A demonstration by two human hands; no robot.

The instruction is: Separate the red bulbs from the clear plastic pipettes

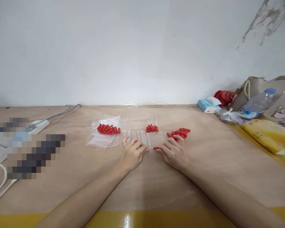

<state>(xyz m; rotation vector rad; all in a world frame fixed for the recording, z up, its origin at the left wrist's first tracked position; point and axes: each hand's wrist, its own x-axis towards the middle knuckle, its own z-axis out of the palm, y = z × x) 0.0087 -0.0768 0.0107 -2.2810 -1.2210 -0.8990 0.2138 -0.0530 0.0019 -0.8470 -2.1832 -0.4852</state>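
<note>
My left hand [133, 152] is closed, its thumb and fingertips pinching one end of a thin clear tube [150, 148]. The tube lies level between my two hands. At its other end, my right hand [174, 152] pinches a small red rubber bulb [155, 148], which meets the tube or sits on it; I cannot tell which. Just beyond my fingers spreads a row of loose clear tubes [144, 138]. Behind that row lie several tubes with red bulbs [152, 128] on their ends. A pile of loose red bulbs [184, 132] is beside my right hand.
Clear zip bags [101, 141] lie at the left with red bulbs [108, 129] on top. A power strip [39, 126] with cables is further left. At the right are a tissue box [207, 106], a plastic bottle [258, 102] and a yellow packet [263, 133]. A wall stands behind.
</note>
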